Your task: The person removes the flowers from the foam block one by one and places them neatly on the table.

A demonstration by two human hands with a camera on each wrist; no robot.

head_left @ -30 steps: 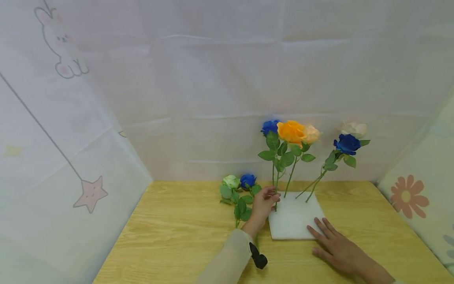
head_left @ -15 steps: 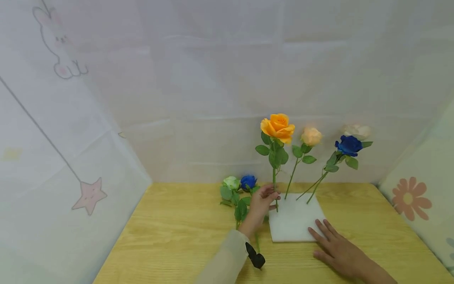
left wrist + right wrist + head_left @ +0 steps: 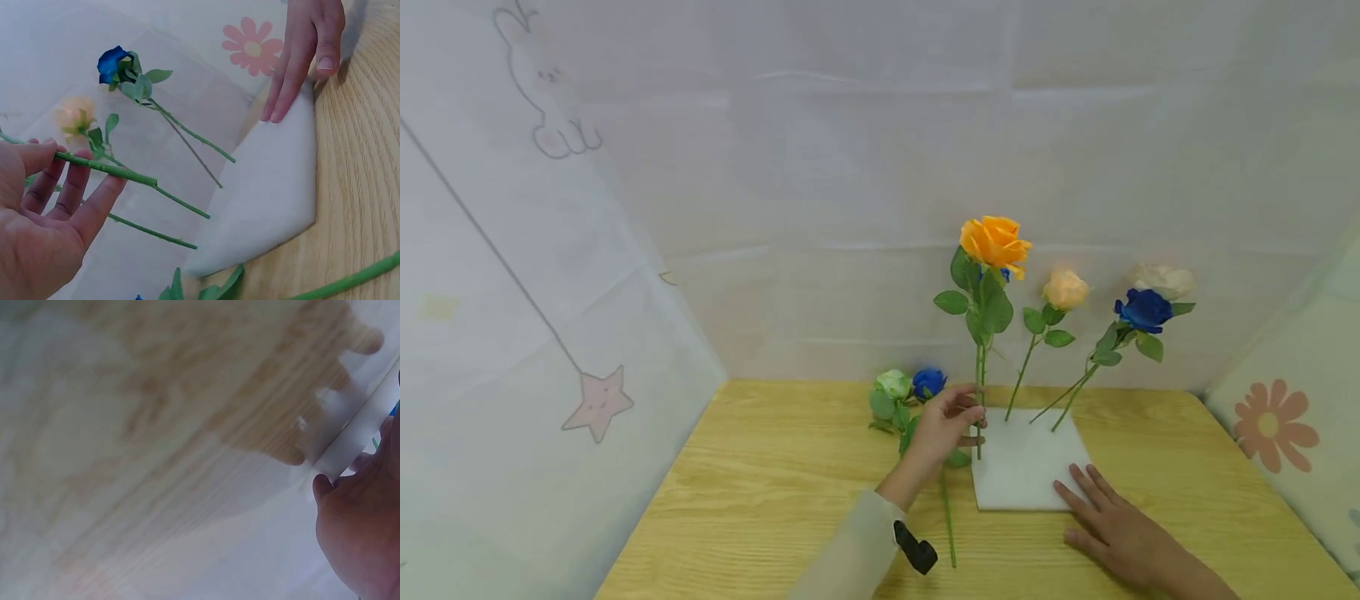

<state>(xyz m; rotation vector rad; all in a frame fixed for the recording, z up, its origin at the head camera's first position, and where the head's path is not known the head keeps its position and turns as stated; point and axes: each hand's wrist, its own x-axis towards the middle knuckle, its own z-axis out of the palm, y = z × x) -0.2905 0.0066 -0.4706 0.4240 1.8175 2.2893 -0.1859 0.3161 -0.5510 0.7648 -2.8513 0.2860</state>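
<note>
My left hand [image 3: 951, 423] pinches the green stem [image 3: 106, 167] of an orange rose [image 3: 995, 242] between thumb and fingers. The rose stands nearly upright, and its cut stem end shows free in the left wrist view. Below and beside it lies a white foam board [image 3: 1022, 479]. Stuck in the board are a peach rose [image 3: 1065, 290], a blue rose [image 3: 1144, 311] and a white rose [image 3: 1163, 281], the last two leaning right. Another blue rose [image 3: 1004, 275] is mostly hidden behind the orange one. My right hand [image 3: 1116, 525] rests with straight fingers on the board's front right edge.
A pale green rose [image 3: 893, 383] and a blue rose [image 3: 929, 382] lie on the wooden table [image 3: 775, 483] left of the board, partly behind my left arm. One loose stem [image 3: 948, 517] runs toward the front. A pale cloth wall [image 3: 850, 317] stands behind the table.
The orange rose has swung left from in front of the peach rose and risen, covering most of the rear blue rose. My left hand has shifted slightly left; my right hand stays on the board.
</note>
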